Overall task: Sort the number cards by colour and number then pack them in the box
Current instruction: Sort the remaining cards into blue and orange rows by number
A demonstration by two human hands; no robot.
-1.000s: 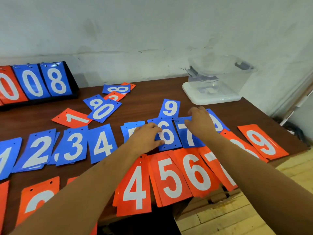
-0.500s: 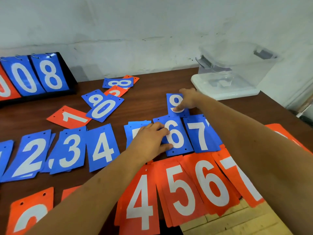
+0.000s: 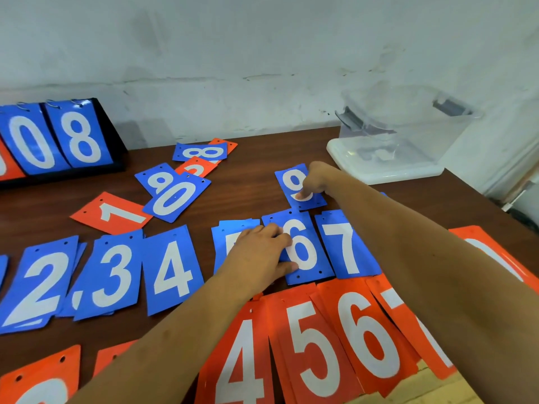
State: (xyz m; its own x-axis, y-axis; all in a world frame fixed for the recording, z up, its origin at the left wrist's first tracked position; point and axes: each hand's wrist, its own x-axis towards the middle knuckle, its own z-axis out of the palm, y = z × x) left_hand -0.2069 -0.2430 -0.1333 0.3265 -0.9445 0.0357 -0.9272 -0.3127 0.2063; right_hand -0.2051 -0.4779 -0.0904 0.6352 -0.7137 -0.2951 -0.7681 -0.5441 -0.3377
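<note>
A row of blue number cards lies across the dark table: 2 (image 3: 40, 284), 3 (image 3: 110, 275), 4 (image 3: 175, 269), a partly covered 5 (image 3: 223, 243), 6 (image 3: 306, 258) and 7 (image 3: 344, 246). In front of them runs an orange row with 4 (image 3: 242, 360), 5 (image 3: 315, 345) and 6 (image 3: 370, 336). My left hand (image 3: 259, 255) rests flat on the blue 5, fingertips touching the blue 6. My right hand (image 3: 318, 179) reaches further back and presses a fingertip on the blue 9 (image 3: 291, 177). The clear box (image 3: 408, 132) stands at the back right.
The box sits on its white lid (image 3: 379, 174). Loose cards lie behind the rows: blue 0 (image 3: 175, 199), orange 1 (image 3: 113, 214), blue 8 (image 3: 201, 151). A black flip scoreboard (image 3: 58, 138) stands at the back left. The table's right edge drops to a wooden floor.
My right hand left the blue 7 and reached back onto the blue 9. My left hand stayed on the blue 5 and 6. The view moved closer to the table.
</note>
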